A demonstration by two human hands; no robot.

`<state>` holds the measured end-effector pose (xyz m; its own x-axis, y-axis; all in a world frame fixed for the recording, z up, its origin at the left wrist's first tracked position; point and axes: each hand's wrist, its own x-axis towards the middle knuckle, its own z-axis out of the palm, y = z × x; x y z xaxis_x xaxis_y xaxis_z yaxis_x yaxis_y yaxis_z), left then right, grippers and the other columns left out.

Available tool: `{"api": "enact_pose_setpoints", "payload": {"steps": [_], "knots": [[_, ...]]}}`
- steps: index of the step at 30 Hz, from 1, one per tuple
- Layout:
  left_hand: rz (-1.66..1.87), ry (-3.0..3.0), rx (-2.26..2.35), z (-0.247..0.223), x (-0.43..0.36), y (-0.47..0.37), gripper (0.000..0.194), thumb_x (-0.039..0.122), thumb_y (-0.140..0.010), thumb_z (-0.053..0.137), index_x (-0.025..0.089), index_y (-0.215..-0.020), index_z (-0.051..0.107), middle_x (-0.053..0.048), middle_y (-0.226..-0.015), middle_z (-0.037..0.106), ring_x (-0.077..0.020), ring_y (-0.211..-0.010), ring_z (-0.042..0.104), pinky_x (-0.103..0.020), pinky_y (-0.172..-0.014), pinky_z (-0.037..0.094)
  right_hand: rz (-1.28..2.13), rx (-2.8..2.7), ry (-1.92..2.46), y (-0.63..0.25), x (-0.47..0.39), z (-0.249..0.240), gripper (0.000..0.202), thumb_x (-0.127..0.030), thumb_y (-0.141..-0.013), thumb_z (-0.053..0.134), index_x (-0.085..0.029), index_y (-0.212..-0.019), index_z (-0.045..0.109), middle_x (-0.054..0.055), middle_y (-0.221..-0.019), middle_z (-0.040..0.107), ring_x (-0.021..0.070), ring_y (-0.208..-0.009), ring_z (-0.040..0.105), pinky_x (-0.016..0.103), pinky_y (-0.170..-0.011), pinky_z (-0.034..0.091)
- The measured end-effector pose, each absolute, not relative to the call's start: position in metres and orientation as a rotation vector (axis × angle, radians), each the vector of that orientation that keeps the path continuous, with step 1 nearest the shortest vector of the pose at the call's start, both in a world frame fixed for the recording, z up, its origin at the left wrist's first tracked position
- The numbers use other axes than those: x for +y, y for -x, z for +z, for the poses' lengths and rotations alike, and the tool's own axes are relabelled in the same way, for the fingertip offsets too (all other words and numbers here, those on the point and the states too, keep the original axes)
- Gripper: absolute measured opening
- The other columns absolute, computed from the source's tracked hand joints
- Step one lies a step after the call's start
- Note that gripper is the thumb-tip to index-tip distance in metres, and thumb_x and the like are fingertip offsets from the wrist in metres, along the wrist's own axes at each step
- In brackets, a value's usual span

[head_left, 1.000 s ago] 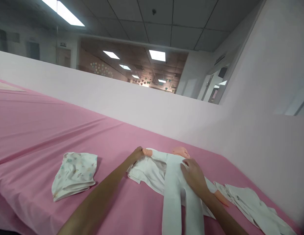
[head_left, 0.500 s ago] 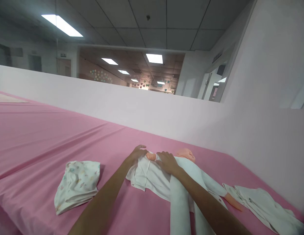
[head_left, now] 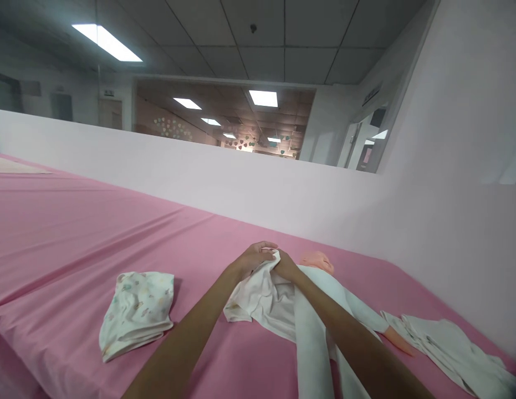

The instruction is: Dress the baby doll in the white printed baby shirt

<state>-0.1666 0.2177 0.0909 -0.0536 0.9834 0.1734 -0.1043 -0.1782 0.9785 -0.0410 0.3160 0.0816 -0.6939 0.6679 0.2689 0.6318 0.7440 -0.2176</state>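
Observation:
A baby doll lies on the pink sheet, its head [head_left: 319, 260] toward the wall and its body in white cloth [head_left: 311, 327]. One bare doll hand [head_left: 399, 341] sticks out at the right. My left hand [head_left: 254, 258] is closed on the white garment [head_left: 260, 302] on the doll's near-left side. Close beside it, my right hand [head_left: 286, 266] also pinches the garment, whose bunched edge rises between both hands. The doll's other hand is hidden under the cloth and my fingers.
A folded printed cloth [head_left: 137, 310] lies to the left on the pink sheet [head_left: 116, 233]. White folded cloths [head_left: 453, 346] lie at the right. A low white wall [head_left: 241, 183] with a window stands behind, meeting a side wall [head_left: 461, 166] at the right.
My left hand has moved right, toward my right hand. The garment edge is now lifted and bunched between them, and the doll's hand that showed there is covered.

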Motion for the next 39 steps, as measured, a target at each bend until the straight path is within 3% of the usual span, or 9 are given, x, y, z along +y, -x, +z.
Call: {"api": "enact_pose_setpoints", "payload": {"steps": [9, 14, 16, 19, 21, 26, 29, 34, 39], "knots": [[1.039, -1.437, 1.221, 0.11, 0.181, 0.188, 0.063, 0.039, -0.072, 0.074, 0.023, -0.129, 0.052, -0.008, -0.109, 0.066, -0.0217, -0.09, 0.065, -0.027, -0.068, 0.051, 0.205, -2.461, 1.039, 0.003, 0.343, 0.111, 0.036, -0.007, -0.074, 0.041, -0.021, -0.095, 0.066, 0.003, -0.094, 0.068, 0.0182, -0.084, 0.06, 0.025, -0.071, 0.04], [1.024, -1.575, 1.73, 0.073, 0.171, 0.2, 0.069, 0.028, -0.068, 0.07, 0.024, -0.134, 0.048, -0.011, -0.123, 0.058, -0.0242, -0.096, 0.062, -0.028, -0.068, 0.05, 0.326, -2.42, 0.992, -0.005, 0.341, 0.104, 0.036, -0.008, -0.071, 0.04, -0.02, -0.093, 0.065, 0.0, -0.09, 0.069, 0.0164, -0.082, 0.061, 0.022, -0.069, 0.041], [0.827, -1.713, 2.015, 0.051, 0.174, 0.202, 0.062, 0.027, -0.067, 0.071, 0.024, -0.126, 0.054, -0.01, -0.114, 0.062, -0.0251, -0.092, 0.063, -0.028, -0.066, 0.047, 0.339, -2.417, 0.988, -0.004, 0.34, 0.101, 0.037, -0.007, -0.071, 0.04, -0.021, -0.093, 0.066, 0.0, -0.093, 0.069, 0.0169, -0.084, 0.061, 0.022, -0.07, 0.041], [0.516, -1.846, 2.325, 0.031, 0.182, 0.206, 0.026, 0.024, -0.075, 0.064, 0.022, -0.101, 0.064, -0.007, -0.094, 0.067, -0.0252, -0.081, 0.064, -0.031, -0.066, 0.045, 0.325, -2.429, 0.986, -0.002, 0.34, 0.095, 0.038, -0.007, -0.072, 0.04, -0.021, -0.094, 0.067, 0.001, -0.095, 0.07, 0.0181, -0.086, 0.06, 0.023, -0.071, 0.041], [0.457, -1.842, 2.476, 0.028, 0.187, 0.212, 0.018, 0.016, -0.083, 0.051, 0.019, -0.095, 0.064, -0.01, -0.096, 0.067, -0.0273, -0.087, 0.064, -0.035, -0.073, 0.045, 0.303, -2.447, 0.983, -0.003, 0.34, 0.091, 0.037, -0.007, -0.073, 0.04, -0.02, -0.094, 0.068, 0.002, -0.096, 0.07, 0.0183, -0.087, 0.06, 0.024, -0.072, 0.04], [0.406, -1.792, 2.738, 0.024, 0.193, 0.235, 0.038, 0.001, -0.085, 0.037, 0.015, -0.111, 0.061, -0.017, -0.117, 0.062, -0.0303, -0.114, 0.055, -0.043, -0.095, 0.037, 0.244, -2.518, 0.959, -0.01, 0.336, 0.083, 0.033, -0.004, -0.075, 0.042, -0.018, -0.089, 0.067, 0.004, -0.095, 0.069, 0.0186, -0.086, 0.06, 0.025, -0.073, 0.039], [0.315, -1.822, 2.707, 0.012, 0.193, 0.246, 0.033, 0.008, -0.084, 0.047, 0.016, -0.111, 0.063, -0.015, -0.115, 0.064, -0.0295, -0.113, 0.057, -0.042, -0.096, 0.037, 0.226, -2.537, 0.941, -0.02, 0.327, 0.083, 0.029, -0.009, -0.079, 0.048, -0.018, -0.1, 0.067, 0.006, -0.101, 0.068, 0.0205, -0.091, 0.06, 0.027, -0.079, 0.04], [0.284, -1.797, 2.628, 0.0, 0.189, 0.26, 0.053, 0.02, -0.085, 0.047, 0.021, -0.138, 0.047, -0.014, -0.136, 0.055, -0.03, -0.127, 0.049, -0.045, -0.1, 0.037, 0.196, -2.407, 1.008, -0.085, 0.309, 0.088, 0.028, -0.02, -0.088, 0.046, -0.018, -0.111, 0.062, 0.008, -0.118, 0.063, 0.0202, -0.108, 0.056, 0.028, -0.091, 0.039], [0.337, -1.889, 2.421, 0.013, 0.185, 0.251, 0.067, 0.026, -0.083, 0.043, 0.02, -0.149, 0.034, -0.009, -0.153, 0.038, -0.0296, -0.139, 0.035, -0.045, -0.108, 0.032, 0.171, -2.148, 1.349, -0.203, 0.29, 0.071, 0.026, -0.029, -0.089, 0.038, -0.02, -0.079, 0.061, 0.005, -0.082, 0.065, 0.0213, -0.078, 0.059, 0.03, -0.07, 0.041]]}}
